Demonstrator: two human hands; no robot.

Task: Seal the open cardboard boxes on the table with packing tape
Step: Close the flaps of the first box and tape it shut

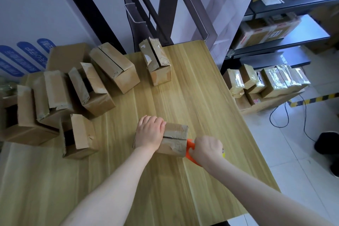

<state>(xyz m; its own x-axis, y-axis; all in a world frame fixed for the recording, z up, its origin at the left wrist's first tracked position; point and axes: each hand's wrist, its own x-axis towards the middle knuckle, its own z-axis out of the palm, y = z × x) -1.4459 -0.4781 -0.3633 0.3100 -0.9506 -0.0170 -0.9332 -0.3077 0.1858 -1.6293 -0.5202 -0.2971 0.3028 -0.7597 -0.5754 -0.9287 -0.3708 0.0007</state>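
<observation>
Small cardboard box sits mid-table, toward the front right of the wood-grain table, flaps down w/ a dark seam along the top. Left hand lies over the box's left end, fingers curled down over the far edge, holding it. Right hand is at the box's right end, gripping an orange tape dispenser that touches that end; the tape roll is mostly hidden behind the hand. Open boxes crowd the table's left side, flaps up. One more box stands apart near the far edge. Rt of the table: taped boxes on the tiled floor, dark shelf rack w/ parcels, black cable. Dark frames lean on the wall behind.
</observation>
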